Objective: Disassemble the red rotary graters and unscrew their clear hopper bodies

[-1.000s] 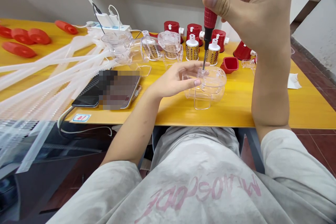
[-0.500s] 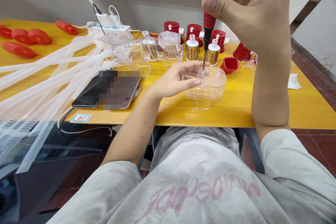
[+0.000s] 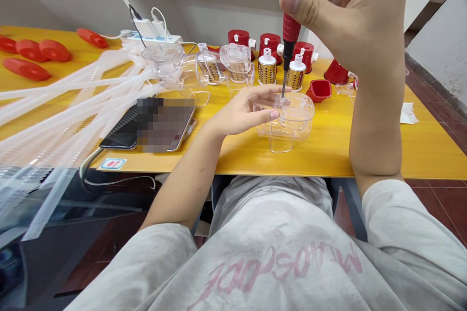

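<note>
A clear plastic housing (image 3: 296,121) stands on the yellow table (image 3: 328,153) just in front of me. My left hand (image 3: 245,109) is wrapped round its left side, thumb and fingers gripping it. My right hand (image 3: 341,9) is raised high and closed round a red-handled screwdriver (image 3: 291,26). The screwdriver stands upright, and its thin tip touches the top rim of the housing beside my left fingertips.
Behind the housing stand red housings (image 3: 270,43), gold grater drums (image 3: 267,69), a small red cup (image 3: 320,90) and more clear housings (image 3: 237,60). A phone (image 3: 151,124), long translucent strips (image 3: 65,107), red discs (image 3: 32,53) and a power strip (image 3: 153,34) fill the left side.
My right thumb and fingers have shifted slightly on the screwdriver handle. The housing and my left hand have stayed where they were.
</note>
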### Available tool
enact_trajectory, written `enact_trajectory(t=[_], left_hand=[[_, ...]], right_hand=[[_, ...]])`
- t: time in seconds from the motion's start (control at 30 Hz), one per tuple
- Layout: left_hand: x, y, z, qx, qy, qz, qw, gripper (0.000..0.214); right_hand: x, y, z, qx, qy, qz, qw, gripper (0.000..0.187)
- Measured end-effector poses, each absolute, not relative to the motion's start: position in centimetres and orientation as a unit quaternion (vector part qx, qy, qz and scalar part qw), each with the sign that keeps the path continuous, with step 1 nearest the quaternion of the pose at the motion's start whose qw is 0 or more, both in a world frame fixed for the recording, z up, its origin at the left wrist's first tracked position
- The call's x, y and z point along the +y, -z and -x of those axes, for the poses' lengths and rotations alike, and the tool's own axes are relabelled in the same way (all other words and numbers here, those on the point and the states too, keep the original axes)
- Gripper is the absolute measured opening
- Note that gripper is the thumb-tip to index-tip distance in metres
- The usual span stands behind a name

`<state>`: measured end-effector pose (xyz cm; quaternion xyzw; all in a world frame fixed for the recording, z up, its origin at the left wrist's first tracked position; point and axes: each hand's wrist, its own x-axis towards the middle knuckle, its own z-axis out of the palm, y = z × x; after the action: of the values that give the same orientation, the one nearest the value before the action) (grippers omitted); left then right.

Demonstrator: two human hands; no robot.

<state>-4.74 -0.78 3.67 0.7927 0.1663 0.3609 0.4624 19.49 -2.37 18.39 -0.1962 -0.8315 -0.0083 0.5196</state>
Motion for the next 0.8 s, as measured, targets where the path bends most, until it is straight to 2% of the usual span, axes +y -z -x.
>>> enact_trajectory(t=[0.07, 0.17, 0.27, 0.4, 0.63, 0.8], left_hand=[[-0.9, -3.7, 4.7, 0.169, -0.359, -0.793, 0.462, 0.081], [-0.9, -3.8, 4.8, 0.173, -0.361, -0.791, 0.462, 0.081], [-0.9, -3.9, 4.7, 0.173, -0.359, -0.790, 0.466, 0.082], [-0.9, -3.9, 4.7, 0.173, -0.358, -0.790, 0.467, 0.083], [-0.9, -3.8, 4.7, 0.172, -0.360, -0.781, 0.480, 0.081], [-0.8, -3.7, 4.7, 0.174, -0.363, -0.782, 0.476, 0.081]], right_hand=[[-2.1, -18.3, -19.5, -0.832, 0.008, 0.189, 0.521, 0.047], [-1.3, -18.2, -19.7, -0.833, -0.055, 0.142, 0.532, 0.049], [-1.0, -18.1, -20.0, -0.836, -0.080, 0.111, 0.531, 0.038], [-1.7, -18.3, -19.9, -0.842, -0.036, 0.168, 0.511, 0.023], [-1.2, -18.1, -19.5, -0.830, -0.013, 0.153, 0.536, 0.050], [-0.9, -17.9, -19.9, -0.832, -0.074, 0.132, 0.534, 0.029]])
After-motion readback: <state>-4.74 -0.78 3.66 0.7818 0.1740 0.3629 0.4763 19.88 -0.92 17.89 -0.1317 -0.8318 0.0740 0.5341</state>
